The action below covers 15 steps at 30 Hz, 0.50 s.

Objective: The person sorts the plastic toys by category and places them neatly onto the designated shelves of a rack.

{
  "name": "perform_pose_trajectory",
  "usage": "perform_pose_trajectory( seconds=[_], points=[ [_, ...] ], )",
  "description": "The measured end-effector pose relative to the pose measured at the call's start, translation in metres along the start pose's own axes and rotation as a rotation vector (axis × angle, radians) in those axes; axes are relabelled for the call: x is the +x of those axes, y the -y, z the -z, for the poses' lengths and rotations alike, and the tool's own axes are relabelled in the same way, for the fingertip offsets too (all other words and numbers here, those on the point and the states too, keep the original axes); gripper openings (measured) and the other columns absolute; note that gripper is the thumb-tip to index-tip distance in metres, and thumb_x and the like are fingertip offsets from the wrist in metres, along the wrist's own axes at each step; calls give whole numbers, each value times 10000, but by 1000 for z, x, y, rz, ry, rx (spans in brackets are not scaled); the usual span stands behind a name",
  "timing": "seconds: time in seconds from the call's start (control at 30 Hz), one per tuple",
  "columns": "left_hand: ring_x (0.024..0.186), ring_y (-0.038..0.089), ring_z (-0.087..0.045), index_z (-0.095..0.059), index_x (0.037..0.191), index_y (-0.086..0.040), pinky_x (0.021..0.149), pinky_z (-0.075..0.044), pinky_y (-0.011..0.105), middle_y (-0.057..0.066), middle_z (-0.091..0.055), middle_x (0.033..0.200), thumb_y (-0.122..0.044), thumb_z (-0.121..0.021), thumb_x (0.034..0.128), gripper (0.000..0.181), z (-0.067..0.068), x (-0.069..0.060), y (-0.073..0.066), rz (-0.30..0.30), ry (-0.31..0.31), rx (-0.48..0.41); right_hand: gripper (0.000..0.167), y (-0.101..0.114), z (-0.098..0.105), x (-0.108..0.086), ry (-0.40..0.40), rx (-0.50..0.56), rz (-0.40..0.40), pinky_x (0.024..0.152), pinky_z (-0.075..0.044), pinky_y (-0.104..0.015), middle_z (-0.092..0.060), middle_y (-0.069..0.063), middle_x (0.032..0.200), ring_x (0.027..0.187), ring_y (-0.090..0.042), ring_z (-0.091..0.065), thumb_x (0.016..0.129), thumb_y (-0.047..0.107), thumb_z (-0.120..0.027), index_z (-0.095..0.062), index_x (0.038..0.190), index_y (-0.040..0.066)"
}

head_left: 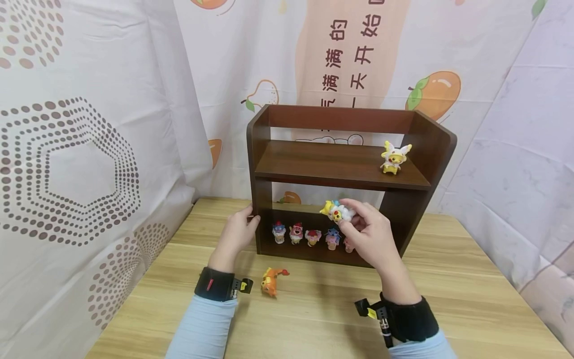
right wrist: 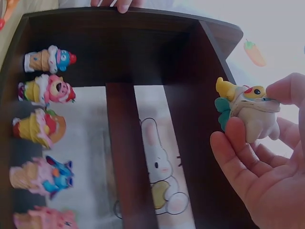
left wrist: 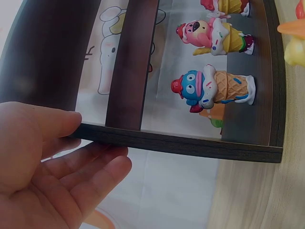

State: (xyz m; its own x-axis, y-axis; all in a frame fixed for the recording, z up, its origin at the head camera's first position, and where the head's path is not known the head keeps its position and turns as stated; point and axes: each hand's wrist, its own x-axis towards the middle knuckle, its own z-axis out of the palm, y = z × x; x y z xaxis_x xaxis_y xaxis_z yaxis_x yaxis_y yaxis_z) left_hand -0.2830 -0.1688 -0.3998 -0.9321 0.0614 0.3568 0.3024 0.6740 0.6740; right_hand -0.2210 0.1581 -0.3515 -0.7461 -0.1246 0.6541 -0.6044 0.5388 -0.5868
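My right hand (head_left: pixel 369 232) pinches a white and yellow figurine (head_left: pixel 338 212) with a bit of teal, in front of the shelf's lower level. The right wrist view shows the figurine (right wrist: pixel 255 114) between thumb and fingertips. My left hand (head_left: pixel 237 229) holds the left side panel of a dark brown wooden shelf (head_left: pixel 345 169), thumb on one face and fingers beyond it. Several ice-cream-cone figurines (head_left: pixel 296 233) stand in a row on the bottom level; my right hand partly covers the last. On the upper level, at the right, stands a yellow figurine in a white hood (head_left: pixel 393 158).
An orange figurine (head_left: pixel 270 281) lies on the wooden table (head_left: pixel 314 309) in front of the shelf, nearer the left wrist. Printed curtains (head_left: pixel 215 65) hang behind the table and along its left side.
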Motion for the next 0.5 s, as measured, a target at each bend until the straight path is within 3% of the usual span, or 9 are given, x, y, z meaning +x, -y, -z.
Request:
perform_pose_trajectory(
  seconds=[0.23,0.5],
  points=[
    [1166,345,-651,-531,1473,-18,960,-540,479,197,-601,1387,-191,-585,1042,468,0,0,-1,1,7,-3,399,3,16,8,49,-117,112,687,-485,-148,-604,-20,1007,799,-125,-567,941,75,-648,-671,1336,126],
    [1170,344,-648,-534,1472,-19,966,-537,477,192,-606,1382,-183,-589,1036,469,-1,1,1,-11,0,-8,436,9,33,18,102,-212,190,659,-467,-271,-608,-45,1102,834,-137,-516,958,92,-613,-632,1392,130]
  ],
)
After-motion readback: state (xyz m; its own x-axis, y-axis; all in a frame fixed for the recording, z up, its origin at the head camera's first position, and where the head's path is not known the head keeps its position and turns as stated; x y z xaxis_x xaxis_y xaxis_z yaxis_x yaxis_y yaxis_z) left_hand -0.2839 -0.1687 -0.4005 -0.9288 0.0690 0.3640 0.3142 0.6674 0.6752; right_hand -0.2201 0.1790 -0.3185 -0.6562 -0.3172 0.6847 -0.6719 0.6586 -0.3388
